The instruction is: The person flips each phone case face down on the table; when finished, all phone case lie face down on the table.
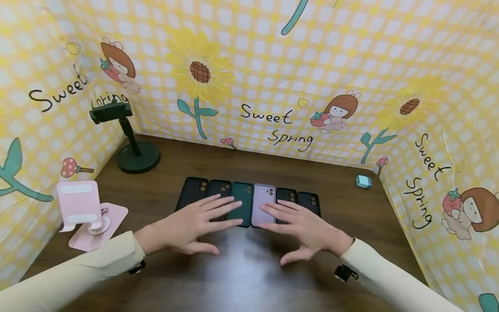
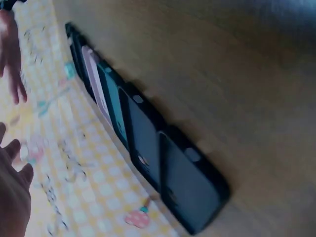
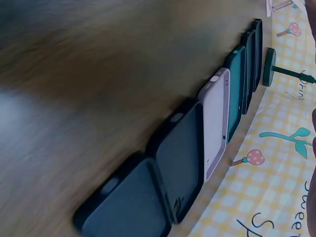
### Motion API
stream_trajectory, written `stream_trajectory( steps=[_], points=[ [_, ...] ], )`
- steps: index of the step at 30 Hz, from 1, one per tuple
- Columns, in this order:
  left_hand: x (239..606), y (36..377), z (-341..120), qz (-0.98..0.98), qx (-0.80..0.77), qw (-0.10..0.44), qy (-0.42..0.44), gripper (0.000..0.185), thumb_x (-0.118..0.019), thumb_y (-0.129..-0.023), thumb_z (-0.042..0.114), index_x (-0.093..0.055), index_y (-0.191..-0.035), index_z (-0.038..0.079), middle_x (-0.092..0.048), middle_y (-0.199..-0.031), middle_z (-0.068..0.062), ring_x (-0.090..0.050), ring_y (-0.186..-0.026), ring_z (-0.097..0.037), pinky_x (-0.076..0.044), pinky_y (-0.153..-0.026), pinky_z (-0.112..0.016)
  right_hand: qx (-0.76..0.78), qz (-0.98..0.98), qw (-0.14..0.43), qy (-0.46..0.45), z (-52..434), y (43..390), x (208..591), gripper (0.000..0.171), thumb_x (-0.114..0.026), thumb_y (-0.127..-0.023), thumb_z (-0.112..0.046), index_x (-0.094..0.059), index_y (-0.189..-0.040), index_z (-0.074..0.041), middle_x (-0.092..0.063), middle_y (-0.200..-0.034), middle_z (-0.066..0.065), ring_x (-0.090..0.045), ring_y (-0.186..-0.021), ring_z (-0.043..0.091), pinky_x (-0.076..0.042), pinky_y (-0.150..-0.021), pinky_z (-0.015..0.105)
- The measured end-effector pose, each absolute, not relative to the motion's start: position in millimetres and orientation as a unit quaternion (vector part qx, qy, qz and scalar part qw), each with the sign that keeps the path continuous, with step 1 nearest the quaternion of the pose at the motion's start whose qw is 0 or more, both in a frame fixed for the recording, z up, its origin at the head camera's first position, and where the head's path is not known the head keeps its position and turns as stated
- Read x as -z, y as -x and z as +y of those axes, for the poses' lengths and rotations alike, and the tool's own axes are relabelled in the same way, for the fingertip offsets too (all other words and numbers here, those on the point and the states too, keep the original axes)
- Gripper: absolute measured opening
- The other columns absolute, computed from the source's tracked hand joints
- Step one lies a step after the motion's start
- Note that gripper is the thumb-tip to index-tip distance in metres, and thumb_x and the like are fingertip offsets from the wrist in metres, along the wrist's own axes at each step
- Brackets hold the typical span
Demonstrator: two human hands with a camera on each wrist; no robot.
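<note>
Several phone cases lie side by side in a row on the table. From the left in the head view come a black case (image 1: 190, 193), another black one (image 1: 218, 189), a dark green one (image 1: 243, 206), a light purple one (image 1: 264, 195) and two dark ones (image 1: 286, 195) at the right. My left hand (image 1: 185, 225), fingers straight and spread, is over the left part of the row. Over the right part is my right hand (image 1: 304, 225), fingers also extended. In the left wrist view both hands appear raised apart from the cases. Neither holds anything. The cases' lower parts are partly hidden.
A dark green phone stand (image 1: 138, 157) is at the back left. In front of it stands a pink folding stand (image 1: 79, 201). A small light blue charger plug (image 1: 364, 181) lies at the far right. Yellow checked cloth (image 1: 249, 78) walls the wooden table (image 1: 241, 281).
</note>
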State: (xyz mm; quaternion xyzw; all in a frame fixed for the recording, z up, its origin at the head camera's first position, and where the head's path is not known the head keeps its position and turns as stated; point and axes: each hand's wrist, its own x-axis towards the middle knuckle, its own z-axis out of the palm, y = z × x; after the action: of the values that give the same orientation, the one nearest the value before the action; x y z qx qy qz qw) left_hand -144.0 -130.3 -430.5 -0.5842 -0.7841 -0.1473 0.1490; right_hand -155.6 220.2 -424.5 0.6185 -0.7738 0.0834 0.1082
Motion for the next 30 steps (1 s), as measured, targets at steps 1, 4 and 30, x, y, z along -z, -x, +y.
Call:
stream_trajectory(
  steps=[1,4,30],
  points=[
    [433.1,146.9,-132.9,-0.789,0.164,0.160,0.570,0.068,-0.061,-0.086,0.054,-0.044,-0.143,0.022,-0.039,-0.150,-0.006,-0.033,-0.141,-0.027,-0.028,-0.112,-0.048,-0.093,-0.775,0.110,-0.616,215.4,159.9,425.3,0.090,-0.059,-0.076,-0.070,-0.037,-0.147,-0.019,-0.032,-0.154,0.013,-0.032,-0.142,0.030,-0.027,-0.112,0.050],
    [438.8,156.9,-142.9,-0.816,0.210,0.172,0.509,0.042,-0.068,-0.085,0.043,-0.064,-0.122,0.024,-0.061,-0.125,0.003,-0.052,-0.122,-0.017,-0.041,-0.102,-0.041,-0.137,-0.780,0.127,-0.598,196.7,177.3,426.0,0.077,-0.063,-0.082,-0.059,-0.044,-0.143,-0.016,-0.040,-0.150,0.009,-0.039,-0.138,0.026,-0.030,-0.111,0.049],
    [470.0,167.6,-196.4,-0.934,0.149,-0.038,0.322,0.017,-0.072,-0.082,0.026,-0.057,-0.076,0.031,-0.054,-0.080,0.011,-0.047,-0.078,-0.007,-0.040,-0.063,-0.025,-0.222,-0.880,-0.101,-0.407,25.9,293.1,478.8,0.036,-0.046,-0.099,-0.010,-0.061,-0.127,-0.027,-0.054,-0.138,-0.008,-0.033,-0.142,0.018,-0.015,-0.110,0.049]
  ],
)
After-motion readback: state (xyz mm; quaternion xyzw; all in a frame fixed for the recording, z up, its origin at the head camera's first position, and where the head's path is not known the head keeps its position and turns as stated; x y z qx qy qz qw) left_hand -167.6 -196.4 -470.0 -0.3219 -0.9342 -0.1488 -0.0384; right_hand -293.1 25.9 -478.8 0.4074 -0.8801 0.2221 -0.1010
